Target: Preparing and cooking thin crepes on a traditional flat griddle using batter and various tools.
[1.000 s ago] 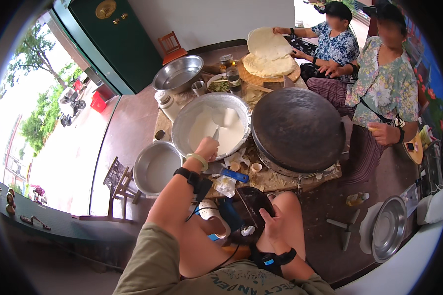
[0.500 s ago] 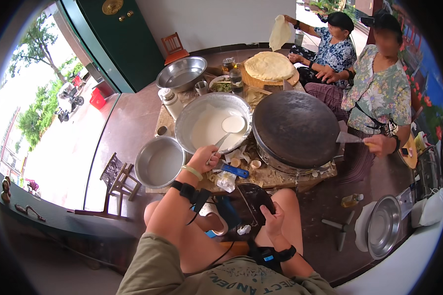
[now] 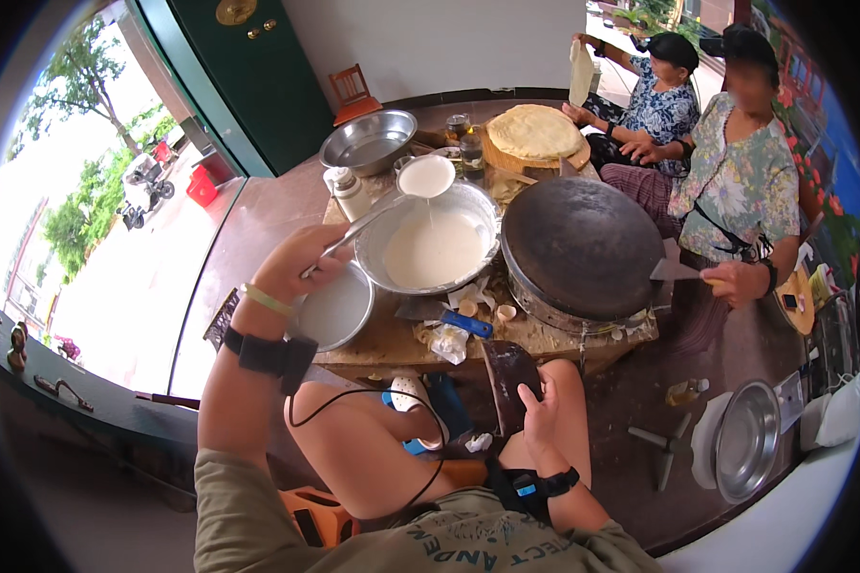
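My left hand (image 3: 315, 258) grips the long handle of a metal ladle (image 3: 424, 177), raised full of white batter above a large pot (image 3: 483, 220), with batter trailing from it. My right hand (image 3: 537, 409) is closed on a dark, curved board-like object (image 3: 504, 377) over my right thigh. Right of the pot sits a round black griddle (image 3: 578, 246). An empty-looking metal basin (image 3: 361, 307) is partly behind my left forearm. A blue-handled scraper (image 3: 465, 324), eggshells (image 3: 505, 313) and crumpled paper (image 3: 449, 344) lie on the table's near part.
Across the table are flatbreads (image 3: 532, 129) on a board, a steel bowl (image 3: 367, 129), a flask and jars. One co-worker (image 3: 655, 100) holds up a thin sheet; another (image 3: 736, 181) holds a spatula (image 3: 674, 270) by the griddle. A steel basin (image 3: 743, 444) is at lower right.
My left hand has lifted the ladle out of the batter and moved left. The far co-worker has taken a thin sheet off the stack; the nearer one now holds a spatula at the griddle.
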{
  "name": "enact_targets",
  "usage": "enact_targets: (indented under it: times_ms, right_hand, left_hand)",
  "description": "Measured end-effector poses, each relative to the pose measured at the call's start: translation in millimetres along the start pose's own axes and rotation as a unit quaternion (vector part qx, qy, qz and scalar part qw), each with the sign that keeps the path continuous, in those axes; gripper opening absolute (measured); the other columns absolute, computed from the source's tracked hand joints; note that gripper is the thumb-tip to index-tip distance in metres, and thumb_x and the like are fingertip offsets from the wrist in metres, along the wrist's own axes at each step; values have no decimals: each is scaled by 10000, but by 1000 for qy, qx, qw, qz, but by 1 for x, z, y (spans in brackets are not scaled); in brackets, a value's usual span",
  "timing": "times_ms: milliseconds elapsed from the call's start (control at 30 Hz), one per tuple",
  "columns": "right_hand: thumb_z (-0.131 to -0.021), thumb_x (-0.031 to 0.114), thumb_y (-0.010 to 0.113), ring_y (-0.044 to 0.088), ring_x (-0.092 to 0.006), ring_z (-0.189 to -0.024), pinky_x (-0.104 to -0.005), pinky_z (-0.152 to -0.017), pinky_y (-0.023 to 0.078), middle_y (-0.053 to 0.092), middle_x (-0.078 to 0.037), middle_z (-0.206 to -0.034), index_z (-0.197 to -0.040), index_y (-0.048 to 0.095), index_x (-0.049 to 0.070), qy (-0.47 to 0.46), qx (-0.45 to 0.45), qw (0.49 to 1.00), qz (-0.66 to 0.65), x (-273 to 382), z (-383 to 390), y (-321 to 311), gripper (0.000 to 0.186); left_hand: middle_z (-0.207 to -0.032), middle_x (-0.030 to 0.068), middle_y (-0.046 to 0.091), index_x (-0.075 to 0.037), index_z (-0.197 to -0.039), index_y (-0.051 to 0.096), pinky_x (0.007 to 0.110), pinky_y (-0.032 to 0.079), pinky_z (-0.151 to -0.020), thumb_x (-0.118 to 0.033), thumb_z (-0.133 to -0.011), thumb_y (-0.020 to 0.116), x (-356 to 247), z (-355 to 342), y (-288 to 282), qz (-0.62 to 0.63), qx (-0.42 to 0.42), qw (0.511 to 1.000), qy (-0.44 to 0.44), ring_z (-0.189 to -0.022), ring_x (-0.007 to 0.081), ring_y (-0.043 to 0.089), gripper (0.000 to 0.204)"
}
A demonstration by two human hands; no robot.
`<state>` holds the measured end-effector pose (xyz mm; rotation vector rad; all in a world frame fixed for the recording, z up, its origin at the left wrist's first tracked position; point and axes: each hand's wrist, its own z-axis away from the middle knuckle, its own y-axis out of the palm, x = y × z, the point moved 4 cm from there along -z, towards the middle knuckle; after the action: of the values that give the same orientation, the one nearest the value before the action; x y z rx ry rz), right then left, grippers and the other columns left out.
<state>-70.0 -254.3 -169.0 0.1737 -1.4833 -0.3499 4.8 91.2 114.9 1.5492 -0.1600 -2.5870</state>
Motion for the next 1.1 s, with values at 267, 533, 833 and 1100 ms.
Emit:
enact_targets:
  times_ms: [267, 533, 833, 1100]
  right_hand:
    - [-833, 37, 600, 518, -160, -1089, -286, -957, 396, 546, -94, -1197, -1247, 476, -25, 8, 45, 998, -38, 5, 3, 6, 437]
    - [-840, 19, 592, 530, -155, -1064, -279, -941, 410, 557, -91, -1178, -1239, 477, -28, 24, 46, 997, -50, -3, 5, -2, 418]
    - [-838, 23, 599, 520, -163, -1080, -281, -954, 402, 546, -106, -1196, -1248, 467, -38, 28, 47, 997, -50, -8, 5, -5, 435]
    - [-839, 30, 596, 537, -156, -1054, -281, -946, 402, 571, -84, -1167, -1238, 487, -31, 21, 41, 998, -53, -12, 5, -10, 419]
  left_hand:
    - [-686, 21, 527, -63, -911, 495, 140, 276, -337, -202, -914, 527, 103, -7, -21, 39, -58, 996, -61, -439, 20, 402, 142]
    - [-698, 20, 529, -77, -1020, 495, 157, 280, -361, -191, -936, 507, 128, 0, -8, -14, -53, 996, -76, -456, 27, 395, 142]
    - [-703, 27, 531, -82, -1032, 487, 156, 291, -363, -189, -937, 509, 119, 20, 3, -24, -61, 995, -74, -454, 28, 390, 145]
    - [-685, 18, 528, -102, -971, 484, 160, 295, -365, -188, -935, 500, 122, 41, 12, 9, -42, 993, -106, -451, 25, 391, 95]
